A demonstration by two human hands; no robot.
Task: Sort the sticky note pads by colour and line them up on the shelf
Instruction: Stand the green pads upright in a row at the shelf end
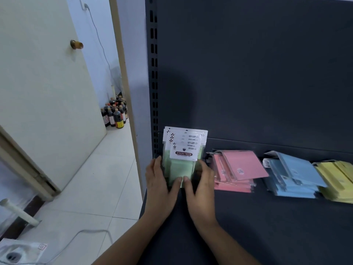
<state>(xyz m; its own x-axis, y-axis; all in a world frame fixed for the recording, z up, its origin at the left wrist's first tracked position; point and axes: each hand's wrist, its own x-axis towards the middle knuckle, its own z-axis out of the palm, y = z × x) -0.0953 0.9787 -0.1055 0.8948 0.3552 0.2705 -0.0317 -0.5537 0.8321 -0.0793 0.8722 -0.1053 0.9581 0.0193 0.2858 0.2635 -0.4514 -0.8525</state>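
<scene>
Upright at the far left end of the shelf (267, 226), the green sticky note pads (181, 169) stand in a leaning row, white header cards up, faces toward the camera. The row's long axis runs front to back, from the hands toward the dark back panel (248, 73). The left hand (159, 186) lies flat against the row's left side and the right hand (200, 190) against its right, so the pads sit directly between the palms. Fingers are straight and held together, pressing inward rather than curling round anything, and the two thumbs (178, 180) meet at the lower front edge. Both hands look equally near. Squaring the row probably turns on pushing straight back toward the panel.

Just right of the right hand lie the pink pads (240, 169) in a loose flat heap, then the blue pads (292, 176), then the yellow pads (338, 180), which are cut off by the frame edge. The right fingertips blur behind glossy wrapping. How many green pads stand there cannot be counted.
</scene>
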